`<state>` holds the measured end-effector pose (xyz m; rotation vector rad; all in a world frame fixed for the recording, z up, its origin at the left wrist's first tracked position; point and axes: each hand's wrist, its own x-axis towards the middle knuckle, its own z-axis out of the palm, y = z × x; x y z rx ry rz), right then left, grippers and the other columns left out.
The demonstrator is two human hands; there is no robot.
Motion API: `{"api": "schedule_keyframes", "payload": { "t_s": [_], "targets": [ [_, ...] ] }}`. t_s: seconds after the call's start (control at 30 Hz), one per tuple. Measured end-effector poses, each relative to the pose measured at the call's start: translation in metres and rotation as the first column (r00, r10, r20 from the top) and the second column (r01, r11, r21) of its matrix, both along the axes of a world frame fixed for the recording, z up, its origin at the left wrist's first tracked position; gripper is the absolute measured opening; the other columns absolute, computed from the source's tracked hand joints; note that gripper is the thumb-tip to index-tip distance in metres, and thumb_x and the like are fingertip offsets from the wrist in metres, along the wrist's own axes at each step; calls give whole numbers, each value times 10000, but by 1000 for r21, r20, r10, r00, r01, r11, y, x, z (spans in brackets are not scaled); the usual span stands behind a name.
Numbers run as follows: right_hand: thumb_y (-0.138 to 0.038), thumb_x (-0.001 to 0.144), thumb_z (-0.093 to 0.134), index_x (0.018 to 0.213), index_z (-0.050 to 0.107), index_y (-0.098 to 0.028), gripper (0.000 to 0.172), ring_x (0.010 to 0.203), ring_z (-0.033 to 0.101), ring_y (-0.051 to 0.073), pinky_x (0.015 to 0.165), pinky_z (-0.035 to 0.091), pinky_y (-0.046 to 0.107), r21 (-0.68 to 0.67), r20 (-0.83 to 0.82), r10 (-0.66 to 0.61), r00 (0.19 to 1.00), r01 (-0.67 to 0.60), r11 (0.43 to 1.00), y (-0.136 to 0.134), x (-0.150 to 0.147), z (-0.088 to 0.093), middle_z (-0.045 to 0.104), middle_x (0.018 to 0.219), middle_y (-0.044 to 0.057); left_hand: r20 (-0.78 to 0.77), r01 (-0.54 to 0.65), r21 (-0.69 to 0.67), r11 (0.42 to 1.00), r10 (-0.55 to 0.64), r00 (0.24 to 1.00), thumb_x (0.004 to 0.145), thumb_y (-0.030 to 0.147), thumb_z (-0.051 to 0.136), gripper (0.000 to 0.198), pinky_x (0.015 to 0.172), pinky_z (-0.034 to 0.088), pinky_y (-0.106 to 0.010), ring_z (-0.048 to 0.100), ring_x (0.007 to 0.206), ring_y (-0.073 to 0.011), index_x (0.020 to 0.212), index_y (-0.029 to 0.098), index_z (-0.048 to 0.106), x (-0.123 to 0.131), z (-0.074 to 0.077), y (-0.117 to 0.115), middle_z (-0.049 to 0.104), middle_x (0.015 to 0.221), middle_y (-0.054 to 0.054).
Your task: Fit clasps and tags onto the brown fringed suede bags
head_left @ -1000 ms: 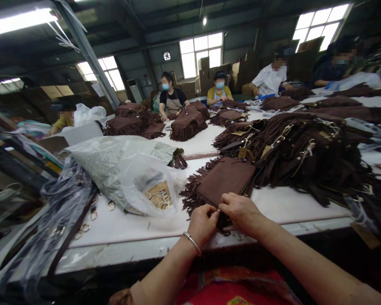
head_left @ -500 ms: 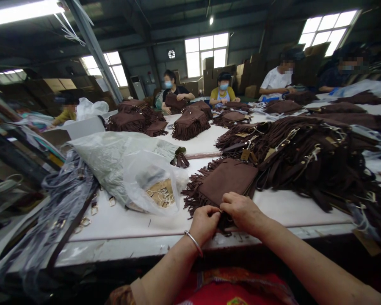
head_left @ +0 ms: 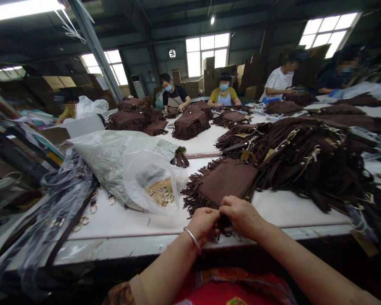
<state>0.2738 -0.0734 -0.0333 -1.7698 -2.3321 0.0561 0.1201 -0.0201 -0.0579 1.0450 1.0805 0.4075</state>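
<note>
A dark brown fringed bag [head_left: 227, 182] lies flat on the white table near its front edge, fringe spread toward the left. At the bag's near corner my left hand [head_left: 204, 223], with a silver bangle at the wrist, is closed in a pinch on it. My right hand [head_left: 239, 214] pinches the same corner, its fingers touching the left ones. The exact small part between the fingertips is hidden. Just right of the bag is a large heap of brown fringed bags [head_left: 307, 156] with straps, gold clasps and paper tags.
Left of my hands lies a translucent plastic bag [head_left: 120, 156] with tan tags and white strings [head_left: 161, 192] at its mouth. Plastic-wrapped straps [head_left: 66, 199] hang over the table's left edge. More brown bags [head_left: 192, 120] are stacked farther back. Several co-workers [head_left: 224, 93] are across the table.
My hands have drawn closer together at the bag's corner, and the small gold piece between them is now hidden. Across the table, a co-worker has lowered a brown bag and leaned forward.
</note>
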Motion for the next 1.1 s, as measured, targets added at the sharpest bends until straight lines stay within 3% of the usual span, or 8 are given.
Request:
{"api": "schedule_keyframes", "payload": {
  "t_s": [0.33, 0.67, 0.9, 1.0, 1.1],
  "targets": [
    [-140, 876, 531, 888, 678, -218, 166, 889, 549, 169, 750, 384, 271, 20, -73, -33, 997, 34, 999, -3, 0, -10, 598, 919, 39, 65, -49, -97, 994, 56, 996, 641, 235, 805, 214, 444, 403, -178, 441, 431, -49, 727, 133, 637, -1, -2, 0, 511, 547, 51],
    [-126, 879, 527, 908, 688, -203, 181, 898, 560, 166, 771, 396, 260, 33, -86, -66, 994, 69, 997, -5, -4, -11, 601, 925, 44, 38, -127, -26, 992, 128, 991, 664, 168, 774, 157, 405, 361, -177, 454, 436, -61, 737, 123, 642, 6, 0, -7, 558, 575, 30],
    [-106, 858, 542, 1002, 669, -187, 207, 843, 563, 198, 718, 361, 304, 41, 9, -93, 996, 93, 995, -17, -4, 4, 626, 926, 67, 49, -105, 13, 994, 104, 993, 605, 154, 751, 164, 420, 355, -184, 464, 489, -82, 713, 139, 628, -4, 3, -7, 537, 576, 36],
    [-102, 852, 532, 906, 678, -183, 175, 807, 556, 224, 719, 340, 347, 39, 112, -150, 982, 146, 988, -28, -1, 13, 640, 871, 76, 116, -89, 10, 996, 87, 989, 578, 153, 733, 178, 418, 318, -175, 463, 514, -80, 715, 144, 621, -15, 7, -6, 543, 603, 31],
    [-112, 854, 507, 838, 682, -204, 198, 847, 558, 244, 760, 348, 370, 10, 29, -208, 978, 208, 978, -40, 2, 15, 649, 839, 65, 270, -110, -34, 993, 115, 956, 556, 170, 734, 215, 417, 272, -163, 454, 520, -64, 726, 138, 606, -22, 9, -7, 560, 635, 21]
  ]
}}
